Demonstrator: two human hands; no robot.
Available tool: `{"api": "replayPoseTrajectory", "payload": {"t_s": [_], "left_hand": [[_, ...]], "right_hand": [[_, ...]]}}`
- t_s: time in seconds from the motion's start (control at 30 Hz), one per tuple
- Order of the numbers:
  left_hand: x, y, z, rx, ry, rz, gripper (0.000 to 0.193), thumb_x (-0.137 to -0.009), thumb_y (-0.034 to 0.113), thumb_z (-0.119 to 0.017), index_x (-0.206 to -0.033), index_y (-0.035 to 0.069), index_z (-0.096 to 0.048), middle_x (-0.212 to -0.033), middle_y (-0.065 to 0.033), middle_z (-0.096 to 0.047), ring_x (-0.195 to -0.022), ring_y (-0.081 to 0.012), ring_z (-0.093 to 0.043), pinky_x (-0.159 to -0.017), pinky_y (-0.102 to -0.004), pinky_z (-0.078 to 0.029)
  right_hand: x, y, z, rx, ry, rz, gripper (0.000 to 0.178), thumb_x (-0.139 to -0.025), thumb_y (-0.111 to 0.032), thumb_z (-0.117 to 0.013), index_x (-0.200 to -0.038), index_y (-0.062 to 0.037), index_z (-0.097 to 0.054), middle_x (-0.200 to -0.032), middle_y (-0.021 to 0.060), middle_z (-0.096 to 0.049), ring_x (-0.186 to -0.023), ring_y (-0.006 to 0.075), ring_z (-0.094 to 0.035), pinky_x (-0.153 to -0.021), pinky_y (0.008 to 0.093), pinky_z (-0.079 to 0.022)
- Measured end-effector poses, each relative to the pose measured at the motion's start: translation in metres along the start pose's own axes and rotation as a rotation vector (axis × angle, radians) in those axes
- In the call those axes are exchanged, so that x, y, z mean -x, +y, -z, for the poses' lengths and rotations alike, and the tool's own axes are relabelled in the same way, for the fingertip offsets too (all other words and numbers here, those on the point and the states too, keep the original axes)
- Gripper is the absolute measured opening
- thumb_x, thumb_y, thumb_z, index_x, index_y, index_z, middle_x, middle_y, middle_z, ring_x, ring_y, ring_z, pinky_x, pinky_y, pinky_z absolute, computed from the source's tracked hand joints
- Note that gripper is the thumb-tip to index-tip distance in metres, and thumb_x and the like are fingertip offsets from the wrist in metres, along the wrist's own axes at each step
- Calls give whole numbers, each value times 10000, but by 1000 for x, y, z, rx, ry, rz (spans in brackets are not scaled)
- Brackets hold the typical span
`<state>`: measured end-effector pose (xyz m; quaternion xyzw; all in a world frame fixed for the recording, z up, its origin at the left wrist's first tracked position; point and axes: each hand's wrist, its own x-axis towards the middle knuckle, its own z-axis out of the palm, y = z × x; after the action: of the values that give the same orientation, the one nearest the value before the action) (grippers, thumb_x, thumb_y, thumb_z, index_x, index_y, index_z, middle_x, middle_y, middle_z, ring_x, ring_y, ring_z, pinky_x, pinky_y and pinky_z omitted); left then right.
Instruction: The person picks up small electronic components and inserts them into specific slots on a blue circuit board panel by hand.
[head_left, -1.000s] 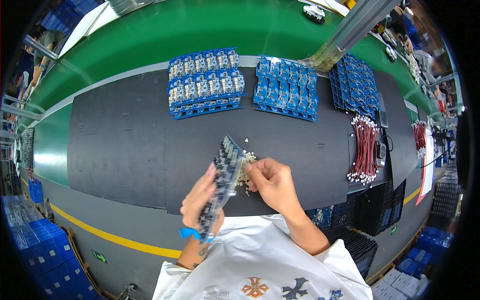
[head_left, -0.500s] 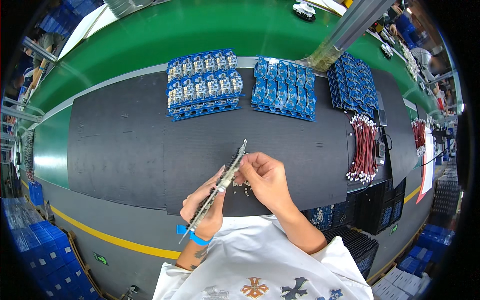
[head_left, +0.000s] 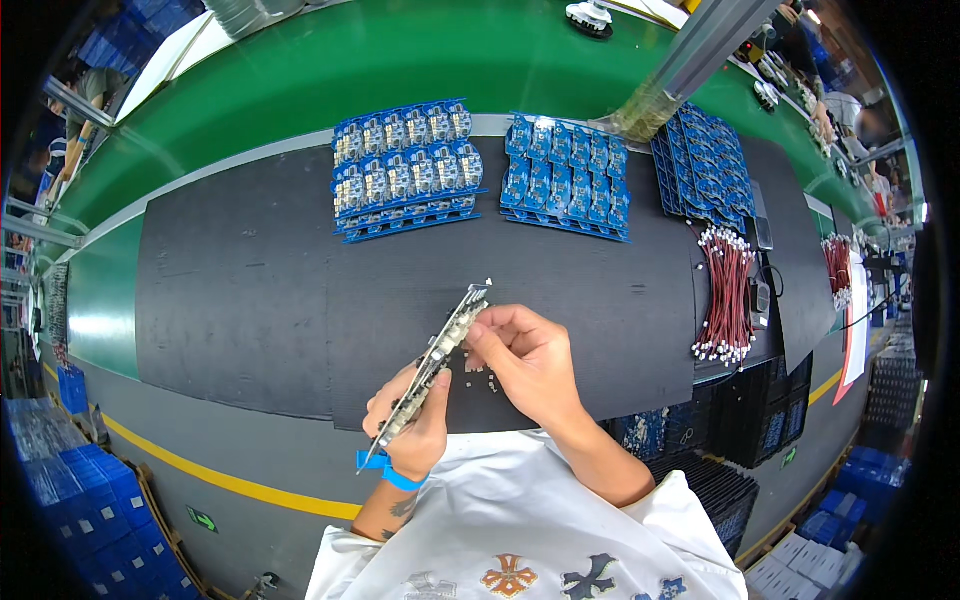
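Observation:
A circuit board panel [head_left: 432, 362], seen nearly edge-on, is tilted up above the black mat. Pale parts crowd its right face, and some dark ones show along its left edge. Its lower part is gripped by my left hand [head_left: 424, 445], thumb on the near face. My right hand [head_left: 533, 368] has its thumb and index finger pinched together against the panel's upper right face. Whatever lies between those fingertips is hidden. Several tiny white pieces [head_left: 492, 383] lie on the mat just under the hands.
Blue circuit board panels stand in stacks at the back left [head_left: 408, 170], back middle [head_left: 566, 180] and back right [head_left: 705, 168]. A bundle of red wires with white connectors [head_left: 724, 295] lies at the right. Behind rises a metal post [head_left: 700, 60]. Black crates [head_left: 740, 420] sit below the right edge.
The panel has turned slightly, so more of its part-covered face shows. My right hand stays pinched near its upper end, almost unmoved.

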<state>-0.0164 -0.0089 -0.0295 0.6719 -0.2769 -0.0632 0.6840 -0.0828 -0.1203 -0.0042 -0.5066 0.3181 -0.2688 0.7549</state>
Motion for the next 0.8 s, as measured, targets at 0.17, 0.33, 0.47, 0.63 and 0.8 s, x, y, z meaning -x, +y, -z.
{"api": "replayPoseTrajectory", "payload": {"t_s": [0.17,0.33,0.47,0.63,0.8], "left_hand": [[-12,6,4,-62,-159,-171,164,-744,-82,-594,-895,-54,-537,-948,-274,-600,-925,-344,-602,-793,-357,-489],[-4,1,7,-173,45,-9,142,-741,-68,-617,-875,-56,-572,-874,-233,-630,-825,-295,-642,-720,-312,-497],[-7,8,2,-101,-27,27,154,-733,-79,-619,-873,-53,-562,-880,-227,-633,-846,-291,-638,-736,-326,-499],[-11,5,0,-102,-95,-135,130,-746,-16,-656,-849,-61,-591,-801,-129,-644,-684,-117,-586,-612,-228,-459],[-17,3,-2,-104,-125,-294,164,-738,-48,-640,-888,-79,-581,-819,-173,-646,-715,-169,-623,-652,-253,-479]], "right_hand": [[-1,2,8,-127,-89,-155,182,-844,-144,-592,-903,27,-568,-723,48,-606,-592,69,-544,-544,200,-453],[1,7,17,213,-11,-120,171,-844,-130,-588,-888,34,-567,-717,50,-605,-589,70,-547,-539,197,-451],[3,-3,6,98,57,19,155,-841,-103,-587,-897,40,-562,-741,59,-609,-626,73,-560,-553,195,-458],[2,-12,3,-115,-95,-31,156,-854,-97,-568,-923,42,-552,-809,80,-611,-710,89,-571,-586,210,-474],[2,-17,5,-96,-99,-116,182,-878,-130,-535,-942,41,-540,-793,80,-607,-685,99,-570,-598,216,-474]]}}
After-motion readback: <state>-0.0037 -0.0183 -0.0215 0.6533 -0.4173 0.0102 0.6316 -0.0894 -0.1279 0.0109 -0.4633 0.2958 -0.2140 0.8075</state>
